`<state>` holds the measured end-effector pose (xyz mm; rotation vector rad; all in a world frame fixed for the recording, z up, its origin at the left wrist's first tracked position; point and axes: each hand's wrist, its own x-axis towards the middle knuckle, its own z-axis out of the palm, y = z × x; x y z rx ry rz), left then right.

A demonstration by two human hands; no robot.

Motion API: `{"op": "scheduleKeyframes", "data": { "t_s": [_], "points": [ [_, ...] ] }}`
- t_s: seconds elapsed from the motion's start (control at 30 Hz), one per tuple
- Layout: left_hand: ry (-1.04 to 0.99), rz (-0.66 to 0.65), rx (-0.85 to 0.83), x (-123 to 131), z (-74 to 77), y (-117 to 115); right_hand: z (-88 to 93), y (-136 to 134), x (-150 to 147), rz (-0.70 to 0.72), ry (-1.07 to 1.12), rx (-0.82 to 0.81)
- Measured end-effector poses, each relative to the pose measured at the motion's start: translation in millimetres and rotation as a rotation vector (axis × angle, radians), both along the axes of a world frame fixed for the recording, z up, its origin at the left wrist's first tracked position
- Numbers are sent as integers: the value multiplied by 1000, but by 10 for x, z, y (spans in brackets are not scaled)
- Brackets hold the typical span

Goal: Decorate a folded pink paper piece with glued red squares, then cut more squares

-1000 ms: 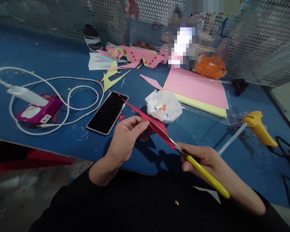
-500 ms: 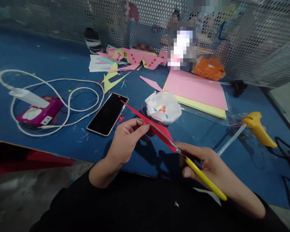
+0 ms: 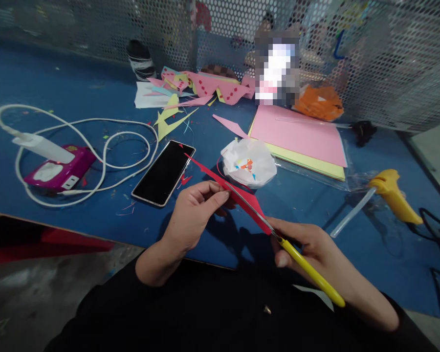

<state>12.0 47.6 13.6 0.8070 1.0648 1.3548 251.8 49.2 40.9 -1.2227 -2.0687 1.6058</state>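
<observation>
My left hand (image 3: 194, 212) pinches a piece of red paper (image 3: 254, 208) between thumb and fingers. The paper's narrow tip points up and left toward a phone (image 3: 164, 173) lying on the table. Wrapped round yellow-handled scissors (image 3: 308, 269) is my right hand (image 3: 320, 256). The scissor blades lie along the red paper and reach close to my left thumb. Part of the right fingers is hidden behind the handle and paper. Just beyond the paper sits a crumpled white paper dish (image 3: 248, 164) with small coloured scraps in it.
Pink and yellow paper sheets (image 3: 297, 137) lie behind the dish. A yellow glue gun (image 3: 392, 195) is at right. At left, a white cable (image 3: 106, 161) loops by a purple socket block (image 3: 64, 168). Pink cut-outs (image 3: 220, 88) and yellow scraps (image 3: 168, 120) lie near the mesh panel (image 3: 234, 29).
The scissor blades look closer together along the red paper than before. Both hands keep nearly the same place, with only a slight shift.
</observation>
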Motion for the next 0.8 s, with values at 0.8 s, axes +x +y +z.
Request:
{"op": "scheduleKeyframes", "data": {
  "t_s": [0.8],
  "points": [
    [28,28,-25,-13,24,20,7,25,5,9,-88,124]
  ]
}}
